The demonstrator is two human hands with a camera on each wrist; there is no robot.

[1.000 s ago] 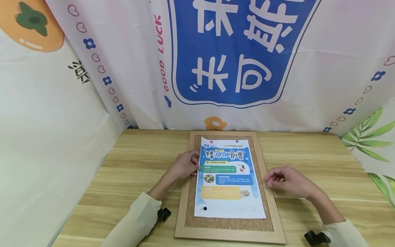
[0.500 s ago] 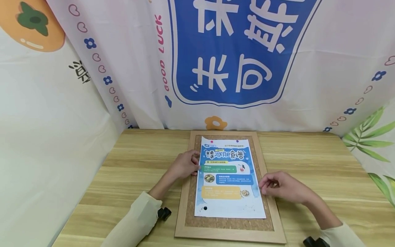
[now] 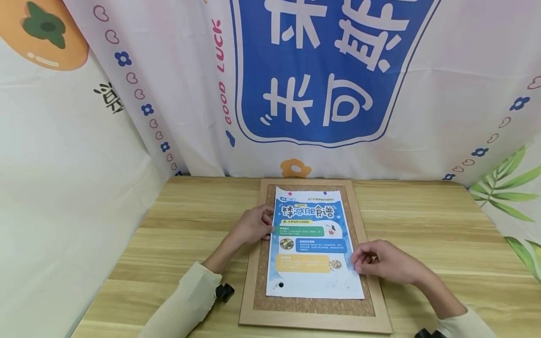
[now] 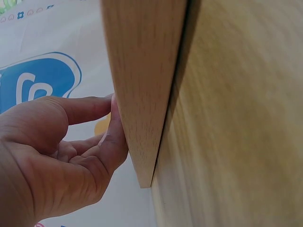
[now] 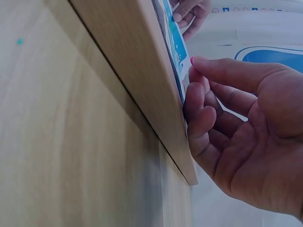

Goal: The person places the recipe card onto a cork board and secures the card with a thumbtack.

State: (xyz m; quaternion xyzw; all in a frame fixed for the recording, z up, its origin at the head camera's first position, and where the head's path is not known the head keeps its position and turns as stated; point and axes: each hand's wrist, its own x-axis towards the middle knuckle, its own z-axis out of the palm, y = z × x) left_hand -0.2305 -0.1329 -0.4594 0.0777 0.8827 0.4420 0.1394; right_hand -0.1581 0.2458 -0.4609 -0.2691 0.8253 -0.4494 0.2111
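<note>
A printed paper sheet [image 3: 313,244] lies on a wood-framed cork board [image 3: 317,306]. My left hand [image 3: 255,224] pinches the sheet's left edge; in the left wrist view the left hand's thumb and index finger [image 4: 113,137] meet beside the frame. My right hand [image 3: 386,263] is at the sheet's lower right edge, fingertips together. From the right wrist view, a small pink pushpin head [image 5: 192,60] shows at the thumb tip; the rest is hidden. Pushpins stand in the sheet: a pink pin [image 3: 289,193], a purple pin [image 3: 325,193] and a black pin [image 3: 281,285].
The board lies on a wooden table [image 3: 198,211]. A small green spot [image 5: 19,41] sits on the table in the right wrist view. Behind the table hangs a printed cloth [image 3: 190,94]. Dark wrist cameras [image 3: 224,293] are worn near both sleeves.
My right hand has moved left from the board's right frame onto the sheet's right edge, then slightly down it. The left hand, sheet and board have stayed in place.
</note>
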